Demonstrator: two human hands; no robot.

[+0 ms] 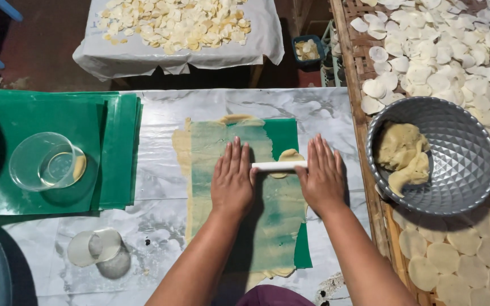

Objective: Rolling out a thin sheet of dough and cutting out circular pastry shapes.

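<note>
Two hands, the left hand (232, 180) and right hand (323, 177), lay flat with fingers extended, pressing a white rolling pin (279, 166). It rested across thin dough (239, 192) on a green sheet (286, 136) on the tabletop (160, 170).

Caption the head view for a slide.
Both hands, left and right, press a white roller over thin dough.

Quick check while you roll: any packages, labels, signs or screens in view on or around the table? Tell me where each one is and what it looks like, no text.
None in view: no package, label, sign or screen.
Containers only: a clear plastic cup lying on the green sheets at left, and a grey faceted bowl of dough at right.
</note>
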